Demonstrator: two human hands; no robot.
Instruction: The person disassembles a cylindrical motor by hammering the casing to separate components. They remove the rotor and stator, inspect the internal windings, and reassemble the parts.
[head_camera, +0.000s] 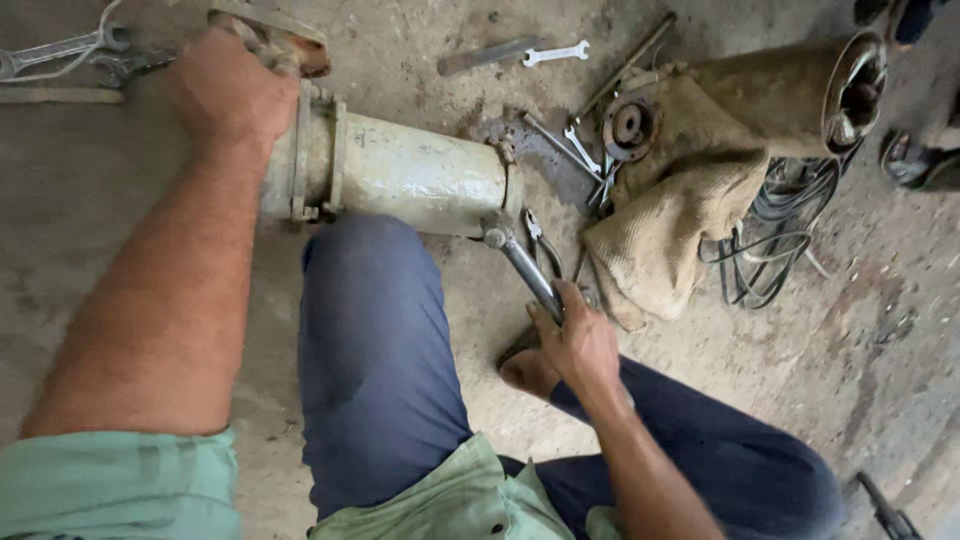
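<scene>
As we look down over a knee in blue trousers, the left hand (228, 95) presses on the flanged end of a pale cylinder (400, 175) lying on the floor at 12 o'clock; its fingers curl out of sight. At 5 o'clock from the cylinder, the right hand (575, 345) closes around a wrench (520, 262) set on a bolt. Burlap (670, 230) and spanners (556, 52) lie at 2 o'clock.
</scene>
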